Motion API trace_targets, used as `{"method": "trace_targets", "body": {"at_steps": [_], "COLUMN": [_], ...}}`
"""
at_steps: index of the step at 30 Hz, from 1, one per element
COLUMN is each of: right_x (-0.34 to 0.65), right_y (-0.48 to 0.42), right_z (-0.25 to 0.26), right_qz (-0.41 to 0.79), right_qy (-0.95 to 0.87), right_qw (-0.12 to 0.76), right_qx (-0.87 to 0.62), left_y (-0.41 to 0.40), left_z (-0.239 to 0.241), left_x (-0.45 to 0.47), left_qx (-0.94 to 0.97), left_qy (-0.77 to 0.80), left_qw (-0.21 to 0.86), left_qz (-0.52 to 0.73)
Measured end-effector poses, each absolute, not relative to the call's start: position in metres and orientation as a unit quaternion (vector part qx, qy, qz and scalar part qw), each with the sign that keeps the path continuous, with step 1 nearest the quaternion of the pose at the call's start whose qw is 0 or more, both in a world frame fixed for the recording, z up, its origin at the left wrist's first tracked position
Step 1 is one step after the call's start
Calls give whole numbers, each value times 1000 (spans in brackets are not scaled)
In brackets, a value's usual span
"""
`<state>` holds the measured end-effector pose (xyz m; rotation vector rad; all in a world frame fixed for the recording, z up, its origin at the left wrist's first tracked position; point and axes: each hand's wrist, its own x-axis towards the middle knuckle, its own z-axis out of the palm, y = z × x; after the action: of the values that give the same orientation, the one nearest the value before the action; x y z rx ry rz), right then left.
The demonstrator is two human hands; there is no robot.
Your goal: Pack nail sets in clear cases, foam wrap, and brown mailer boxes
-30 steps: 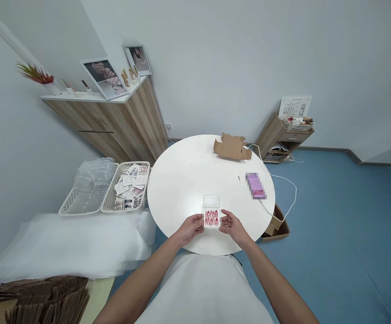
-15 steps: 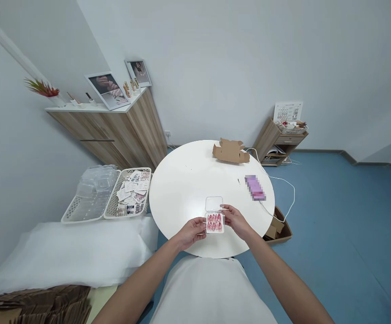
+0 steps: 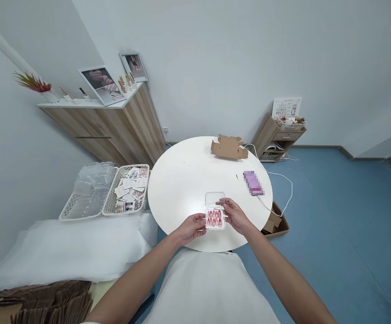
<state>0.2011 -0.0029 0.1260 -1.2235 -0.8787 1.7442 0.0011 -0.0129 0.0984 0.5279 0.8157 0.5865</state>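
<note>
A small clear plastic case (image 3: 214,218) with rows of red press-on nails is held over the near edge of the round white table (image 3: 188,180). Its clear lid (image 3: 214,198) stands open, hinged away from me. My left hand (image 3: 191,227) grips the case's left side. My right hand (image 3: 235,214) pinches its right side near the hinge.
A folded brown cardboard box (image 3: 229,147) and a purple phone (image 3: 252,182) with a white cable lie on the table's far side. Two white baskets (image 3: 107,192) with clear cases and nail cards stand at left. Flat cardboard (image 3: 36,303) is stacked bottom left.
Both hands have stayed on the case, shifting it slightly to the right and lifting it a little off the table. My right fingers have moved up toward the hinge. The lid stays open.
</note>
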Motion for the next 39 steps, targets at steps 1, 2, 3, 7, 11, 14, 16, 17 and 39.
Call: {"method": "trace_targets", "body": {"at_steps": [1, 2, 3, 7, 11, 14, 16, 17, 39], "right_x": [201, 200, 200, 198, 195, 192, 189, 189, 176], "right_y": [-4, -5, -5, -7, -7, -8, -9, -9, -44], "right_z": [126, 125, 124, 118, 113, 109, 107, 106, 105], "right_qz": [694, 697, 700, 710, 709, 699, 696, 694, 627], "right_qy": [-348, -347, -345, -331, -319, -312, -304, -300, -287], "right_qw": [411, 414, 416, 427, 439, 451, 465, 472, 423], "right_qx": [-479, -472, -467, -452, -451, -458, -455, -453, -588], "left_y": [-12, -12, -12, -10, -9, -9, -9, -10, -8], "left_z": [98, 97, 97, 97, 100, 101, 101, 101, 80], "left_x": [2, 2, 2, 3, 3, 2, 2, 1, -6], "left_qx": [247, 244, 241, 227, 216, 203, 204, 211, 298], "left_qy": [386, 386, 385, 382, 384, 383, 381, 380, 430], "left_qw": [843, 843, 842, 839, 838, 839, 840, 839, 788], "left_qz": [281, 285, 291, 313, 322, 328, 329, 328, 325]}}
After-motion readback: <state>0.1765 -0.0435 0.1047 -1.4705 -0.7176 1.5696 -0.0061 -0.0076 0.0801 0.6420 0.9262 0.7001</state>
